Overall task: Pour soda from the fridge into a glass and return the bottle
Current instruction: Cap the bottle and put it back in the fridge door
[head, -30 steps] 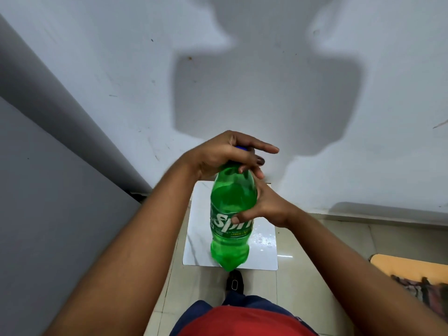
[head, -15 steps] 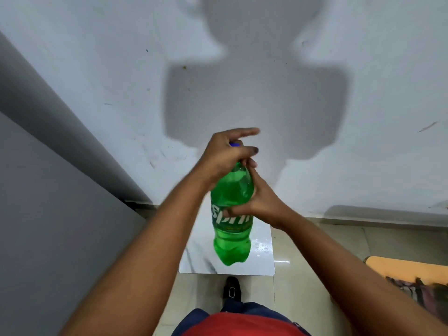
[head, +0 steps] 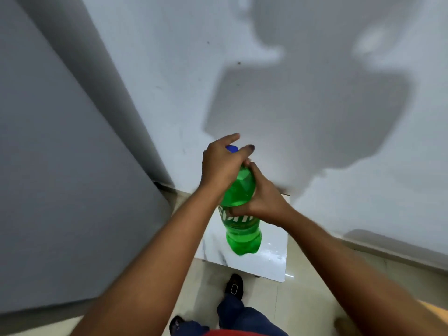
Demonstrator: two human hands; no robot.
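Observation:
A green soda bottle (head: 242, 229) with a white-lettered label and a blue cap (head: 232, 148) is held upright in the air in front of me. My right hand (head: 263, 202) wraps around its upper body from the right. My left hand (head: 221, 163) sits over the neck and cap, thumb and fingers curled around the cap. No glass is in view.
A grey fridge side (head: 60, 166) fills the left. A white wall (head: 315, 69) stands ahead. Below the bottle is a small white marble-look table top (head: 274, 253) on a tiled floor. My feet in black shoes (head: 234, 286) stand near it.
My view has swung left, so the fridge fills more of the frame. The bottle stays in both hands, and my left hand has turned further around the cap.

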